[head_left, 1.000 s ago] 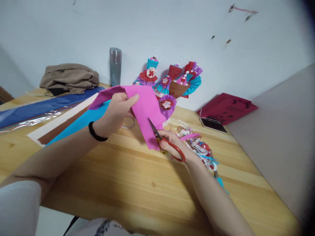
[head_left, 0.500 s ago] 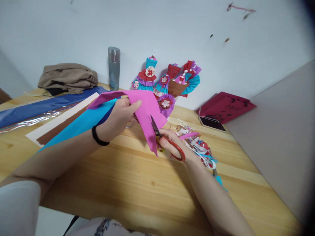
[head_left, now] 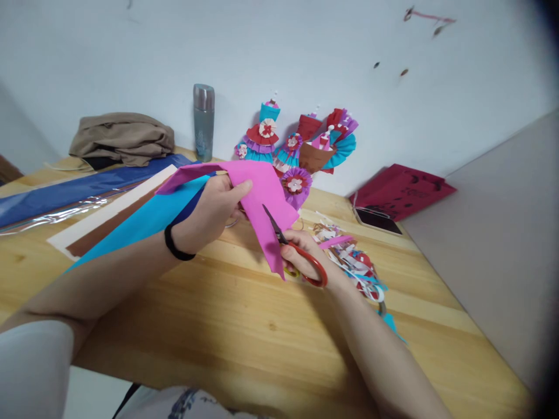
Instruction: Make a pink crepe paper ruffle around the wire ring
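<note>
A sheet of pink crepe paper (head_left: 262,180) is pinched in my left hand (head_left: 220,201), thumb on top, and held above the table. One narrow part of the sheet hangs down toward me. My right hand (head_left: 301,250) grips red-handled scissors (head_left: 312,266) with dark blades. The upper blade lies over the face of the paper, pointing up and left; the lower blade is hidden behind it. Something yellow shows below my right fingers, too covered to name. Under my left forearm lie blue (head_left: 144,221), brown and cream paper sheets.
Ruffled paper dress figures (head_left: 266,137) stand against the wall beside a flask (head_left: 203,125). Paper scraps (head_left: 358,262) are heaped right of my right hand. Farther right are a phone (head_left: 378,221) and a dark red bag (head_left: 402,189); brown cloth (head_left: 122,139) lies back left.
The scissors' upper blade has slid slightly up and left over the pink paper. The hanging tip of the paper has shifted a little right. My left hand has hardly moved.
</note>
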The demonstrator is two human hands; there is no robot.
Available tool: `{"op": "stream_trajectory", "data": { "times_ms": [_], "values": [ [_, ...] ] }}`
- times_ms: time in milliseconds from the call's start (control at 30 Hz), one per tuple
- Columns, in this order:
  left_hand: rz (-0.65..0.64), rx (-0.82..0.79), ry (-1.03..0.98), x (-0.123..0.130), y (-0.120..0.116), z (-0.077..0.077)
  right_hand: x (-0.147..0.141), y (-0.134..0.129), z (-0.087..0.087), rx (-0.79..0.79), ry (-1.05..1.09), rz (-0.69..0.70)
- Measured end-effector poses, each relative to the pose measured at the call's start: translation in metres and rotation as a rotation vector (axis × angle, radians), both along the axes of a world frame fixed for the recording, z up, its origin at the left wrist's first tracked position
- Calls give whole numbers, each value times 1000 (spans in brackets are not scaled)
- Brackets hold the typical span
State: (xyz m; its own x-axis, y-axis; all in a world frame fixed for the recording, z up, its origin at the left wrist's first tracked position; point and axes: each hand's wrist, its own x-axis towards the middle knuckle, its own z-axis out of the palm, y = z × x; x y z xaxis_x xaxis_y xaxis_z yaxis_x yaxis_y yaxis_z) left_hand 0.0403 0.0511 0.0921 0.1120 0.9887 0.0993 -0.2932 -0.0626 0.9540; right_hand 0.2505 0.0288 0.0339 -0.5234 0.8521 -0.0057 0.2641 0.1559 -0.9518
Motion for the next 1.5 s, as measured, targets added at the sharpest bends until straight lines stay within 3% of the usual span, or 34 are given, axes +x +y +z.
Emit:
{"op": "stream_trajectory", "data": {
  "times_ms": [167, 400, 700, 900, 1267, 1500],
  "values": [
    [-49, -2, 43, -8, 4, 5, -3, -2, 4, 1, 0, -9],
    [-103, -264, -12, -14, 11, 14, -5, -2, 5, -9, -33, 16],
    [47, -60, 73, -18, 17, 8, 0, 0, 3, 13, 13, 131],
    [103, 68, 104, -15, 8, 12, 0, 0, 4, 50, 52, 107],
    [83, 46, 100, -13, 8, 10, -1, -1, 8, 90, 22, 110],
    [42, 23, 62, -11, 8, 7, -2, 1, 1, 82, 59, 110]
  ]
}}
